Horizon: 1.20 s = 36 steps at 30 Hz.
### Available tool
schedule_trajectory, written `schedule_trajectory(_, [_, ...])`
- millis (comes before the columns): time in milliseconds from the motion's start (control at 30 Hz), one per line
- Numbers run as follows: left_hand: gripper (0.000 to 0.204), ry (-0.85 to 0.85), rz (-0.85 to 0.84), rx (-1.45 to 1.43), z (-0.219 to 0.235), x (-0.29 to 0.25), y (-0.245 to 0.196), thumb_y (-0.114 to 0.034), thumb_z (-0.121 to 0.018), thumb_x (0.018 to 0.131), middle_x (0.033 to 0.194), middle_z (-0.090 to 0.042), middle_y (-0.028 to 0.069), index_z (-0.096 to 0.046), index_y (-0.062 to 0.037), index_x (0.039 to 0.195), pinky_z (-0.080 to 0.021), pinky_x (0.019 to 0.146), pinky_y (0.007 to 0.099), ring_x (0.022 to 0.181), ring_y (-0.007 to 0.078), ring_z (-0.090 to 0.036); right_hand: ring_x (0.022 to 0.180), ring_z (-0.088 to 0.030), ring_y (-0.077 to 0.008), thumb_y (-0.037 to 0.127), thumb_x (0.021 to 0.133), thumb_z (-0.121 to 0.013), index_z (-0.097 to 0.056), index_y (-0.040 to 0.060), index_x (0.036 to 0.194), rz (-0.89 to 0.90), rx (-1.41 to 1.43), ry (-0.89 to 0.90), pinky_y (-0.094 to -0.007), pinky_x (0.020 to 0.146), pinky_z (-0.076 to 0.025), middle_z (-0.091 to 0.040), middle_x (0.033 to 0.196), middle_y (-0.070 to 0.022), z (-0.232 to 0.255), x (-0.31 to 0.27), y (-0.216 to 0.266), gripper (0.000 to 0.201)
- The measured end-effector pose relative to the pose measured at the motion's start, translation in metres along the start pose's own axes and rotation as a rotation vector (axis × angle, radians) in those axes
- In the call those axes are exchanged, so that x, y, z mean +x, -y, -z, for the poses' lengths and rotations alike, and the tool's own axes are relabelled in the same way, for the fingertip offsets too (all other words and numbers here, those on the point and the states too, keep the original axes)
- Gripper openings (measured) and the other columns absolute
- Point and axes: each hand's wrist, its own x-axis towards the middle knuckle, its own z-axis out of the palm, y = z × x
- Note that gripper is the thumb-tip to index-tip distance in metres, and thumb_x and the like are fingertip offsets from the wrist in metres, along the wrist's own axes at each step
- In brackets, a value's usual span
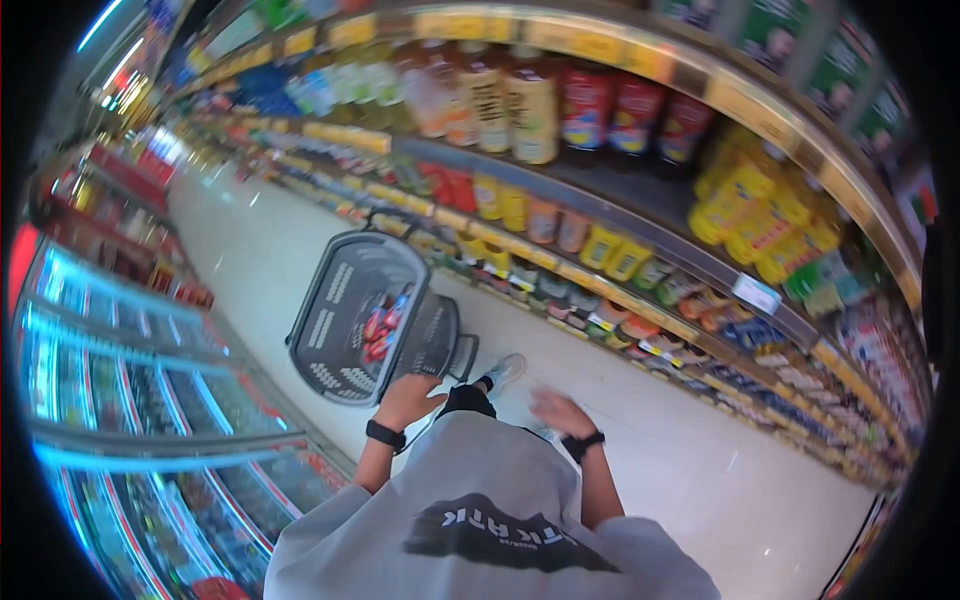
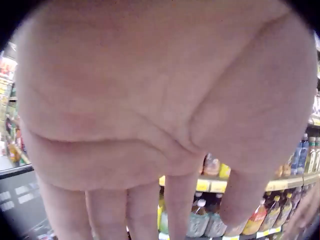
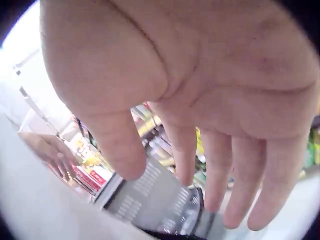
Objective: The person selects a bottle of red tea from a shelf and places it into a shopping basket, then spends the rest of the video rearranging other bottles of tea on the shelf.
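A grey shopping basket (image 1: 335, 300) with slotted walls stands on the floor ahead, with red packages (image 1: 383, 328) inside. My left hand (image 1: 408, 402) is beside the near end of the basket, overlapping its edge in the head view. In the left wrist view its palm (image 2: 125, 100) faces the camera, the fingers extend downward, and nothing is held. My right hand (image 1: 562, 414) hangs away from the basket over the floor, slightly blurred. The right wrist view shows its fingers (image 3: 247, 175) spread and loosely straight, holding nothing, with the basket (image 3: 150, 192) visible behind them.
Long shelves run along the right, holding yellow bottles (image 1: 765, 215), dark red pouches (image 1: 587, 105) and bottles with cream labels (image 1: 532, 110). Glass-topped freezers (image 1: 150, 400) line the left. Pale floor (image 1: 690, 440) lies between them. A shoe (image 1: 508, 370) shows below the hands.
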Motion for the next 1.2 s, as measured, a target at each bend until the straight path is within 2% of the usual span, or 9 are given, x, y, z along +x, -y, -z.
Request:
schedule_trajectory(100, [0.041, -0.037, 0.229, -0.064, -0.008, -0.054, 0.065, -0.037, -0.072, 0.086, 0.1, -0.074, 0.0189, -0.074, -0.0044, 0.111, -0.055, 0.083, 0.0429, 0.094, 0.0345, -0.071, 0.106, -0.068, -0.0204, 0.026, 0.095, -0.069, -0.057, -0.0003, 0.135, -0.348, 0.022, 0.063, -0.0331, 0.093, -0.053, -0.072, 0.114, -0.0152, -0.037, -0.052, -0.072, 0.05])
schedule_trajectory(167, [0.045, 0.043, 0.399, -0.071, -0.001, -0.069, 0.097, -0.042, -0.072, 0.084, 0.103, -0.074, 0.0198, -0.074, -0.0065, 0.112, -0.054, 0.087, 0.0446, 0.098, 0.0363, -0.07, 0.102, -0.071, -0.0248, 0.034, 0.089, -0.072, -0.062, -0.0031, 0.128, -0.444, -0.127, -0.083, -0.0343, 0.091, -0.054, -0.073, 0.109, -0.0202, -0.043, -0.088, -0.057, 0.055])
schedule_trajectory(267, [0.046, 0.164, 0.407, -0.128, 0.011, -0.061, 0.149, -0.041, -0.072, 0.084, 0.107, -0.072, 0.0217, -0.073, -0.0055, 0.113, -0.053, 0.091, 0.0456, 0.103, 0.0376, -0.068, 0.108, -0.07, -0.028, 0.041, 0.088, -0.071, -0.063, -0.0009, 0.129, -0.574, -0.154, 0.02, -0.0361, 0.094, -0.053, -0.071, 0.117, -0.0232, -0.048, -0.082, -0.046, 0.059])
schedule_trajectory(367, [0.044, 0.152, 0.348, -0.066, 0.021, -0.034, 0.206, -0.039, -0.072, 0.083, 0.105, -0.072, 0.0225, -0.074, -0.0046, 0.111, -0.053, 0.09, 0.0461, 0.102, 0.0384, -0.068, 0.114, -0.067, -0.0297, 0.039, 0.09, -0.07, -0.064, 0.0013, 0.127, -0.452, -0.15, -0.098, -0.0366, 0.097, -0.051, -0.071, 0.12, -0.021, -0.059, -0.037, 0.022, 0.053])
schedule_trajectory(433, [0.041, 0.083, 0.22, -0.107, 0.01, -0.006, 0.266, -0.039, -0.071, 0.083, 0.1, -0.073, 0.0219, -0.075, -0.0067, 0.109, -0.054, 0.089, 0.0462, 0.099, 0.0395, -0.069, 0.109, -0.068, -0.0227, 0.029, 0.095, -0.068, -0.062, 0.0021, 0.131, -0.142, -0.096, -0.209, -0.0348, 0.094, -0.052, -0.071, 0.115, -0.0155, -0.078, 0.014, 0.045, 0.045])
schedule_trajectory(600, [0.042, 0.099, 0.179, -0.225, -0.01, 0.06, 0.355, -0.038, -0.071, 0.081, 0.101, -0.073, 0.0207, -0.074, -0.0073, 0.109, -0.054, 0.091, 0.046, 0.1, 0.0374, -0.07, 0.105, -0.068, -0.0217, 0.02, 0.097, -0.065, -0.061, 0.0031, 0.128, 0.036, 0.144, -0.071, -0.0343, 0.093, -0.054, -0.07, 0.116, -0.0137, -0.148, 0.152, 0.205, 0.035])
schedule_trajectory(700, [0.046, 0.232, 0.168, -0.18, -0.084, 0.102, 0.417, -0.037, -0.071, 0.078, 0.113, -0.072, 0.0179, -0.072, -0.0142, 0.118, -0.053, 0.095, 0.0454, 0.109, 0.0341, -0.068, 0.114, -0.064, -0.0181, 0.018, 0.1, -0.063, -0.058, 0.0027, 0.132, 0.047, 0.134, 0.15, -0.0344, 0.098, -0.051, -0.067, 0.121, -0.0102, -0.206, 0.222, 0.25, 0.035])
schedule_trajectory(900, [0.046, 0.251, 0.575, -0.121, -0.153, 0.142, 0.444, -0.024, -0.066, 0.08, 0.155, -0.043, 0.0162, -0.068, -0.0206, 0.126, -0.047, 0.106, 0.0529, 0.135, 0.037, -0.05, 0.117, -0.063, -0.0384, 0.021, 0.092, -0.066, -0.059, 0.0008, 0.126, 0.013, -0.347, 0.187, -0.0441, 0.097, -0.05, -0.065, 0.123, -0.0233, -0.297, 0.316, 0.217, 0.041])
schedule_trajectory(1200, [0.043, 0.247, 0.473, 0.132, -0.2, 0.166, 0.476, -0.025, -0.063, 0.085, 0.158, -0.033, 0.0159, -0.067, -0.02, 0.128, -0.029, 0.116, 0.0623, 0.148, 0.0367, -0.027, 0.114, -0.064, -0.0407, 0.027, 0.088, -0.068, -0.059, 0.0015, 0.128, -0.239, -0.451, 0.259, -0.0445, 0.097, -0.05, -0.067, 0.119, -0.0258, -0.316, 0.346, 0.163, 0.048])
